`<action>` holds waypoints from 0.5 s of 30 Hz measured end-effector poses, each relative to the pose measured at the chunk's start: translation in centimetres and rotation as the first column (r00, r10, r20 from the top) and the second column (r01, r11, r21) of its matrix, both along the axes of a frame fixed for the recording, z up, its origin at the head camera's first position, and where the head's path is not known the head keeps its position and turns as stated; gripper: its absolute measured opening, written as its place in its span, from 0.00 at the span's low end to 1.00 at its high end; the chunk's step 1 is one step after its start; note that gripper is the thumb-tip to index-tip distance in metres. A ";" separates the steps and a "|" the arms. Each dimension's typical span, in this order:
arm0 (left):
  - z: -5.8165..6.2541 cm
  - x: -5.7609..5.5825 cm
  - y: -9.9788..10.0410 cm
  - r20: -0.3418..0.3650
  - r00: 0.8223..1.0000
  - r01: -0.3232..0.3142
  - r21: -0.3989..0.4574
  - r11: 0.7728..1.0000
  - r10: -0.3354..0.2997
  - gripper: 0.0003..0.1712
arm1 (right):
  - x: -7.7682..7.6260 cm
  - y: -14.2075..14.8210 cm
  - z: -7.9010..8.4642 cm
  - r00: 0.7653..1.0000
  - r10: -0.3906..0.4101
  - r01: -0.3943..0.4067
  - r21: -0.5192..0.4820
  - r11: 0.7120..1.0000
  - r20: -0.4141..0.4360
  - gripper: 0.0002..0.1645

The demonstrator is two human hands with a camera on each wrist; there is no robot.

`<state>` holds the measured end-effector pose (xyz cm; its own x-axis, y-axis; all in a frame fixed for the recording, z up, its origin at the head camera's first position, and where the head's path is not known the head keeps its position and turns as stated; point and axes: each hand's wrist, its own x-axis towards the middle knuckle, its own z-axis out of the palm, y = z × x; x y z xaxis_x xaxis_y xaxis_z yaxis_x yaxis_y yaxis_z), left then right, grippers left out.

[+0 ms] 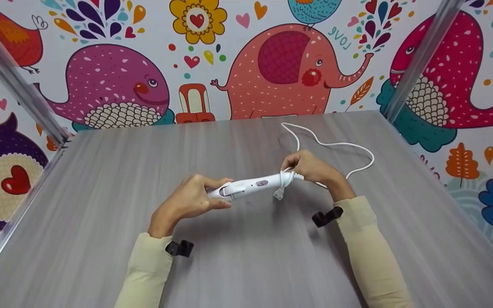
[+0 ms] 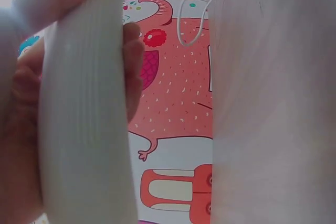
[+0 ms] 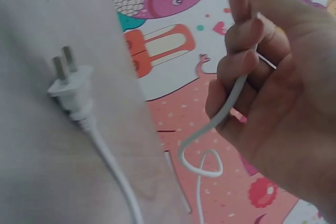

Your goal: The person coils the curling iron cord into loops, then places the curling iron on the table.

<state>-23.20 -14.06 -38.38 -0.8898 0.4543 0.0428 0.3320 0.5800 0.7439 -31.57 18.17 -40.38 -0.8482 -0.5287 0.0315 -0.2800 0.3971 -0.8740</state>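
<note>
From where I stand, I can make out just one word, LOVE, printed in thin, grey-green hand-drawn capitals on the patterned back wall. It reads backwards, like writing in a mirror, and the line slopes down towards the right. It sits above the trunk of the coral elephant, between the blue bird on its back and the spray of coloured drops and hearts at the trunk's tip.

You sit or stand at a booth-like workstation – a grey wood-grain tabletop between slim silver metal posts, backed by white panels printed with a coral-pink cartoon elephant – its wider premises unclear.
</note>
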 end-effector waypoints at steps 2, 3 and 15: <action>0.1 0.1 0.0 -0.013 1.000 0.000 -0.031 1.000 -0.001 0.31 | 0.3 0.0 0.6 1.000 -0.021 0.021 0.041 0.999 -0.005 0.05; 0.2 0.2 0.0 -0.024 1.000 -0.003 -0.050 0.999 0.002 0.31 | 0.5 0.0 0.9 1.000 -0.027 0.028 0.061 0.998 -0.011 0.04; 0.8 1.6 1.6 -0.318 0.948 -0.104 -0.312 0.944 0.000 0.29 | 2.4 -1.6 2.8 0.971 0.024 0.058 0.334 0.941 -0.237 0.05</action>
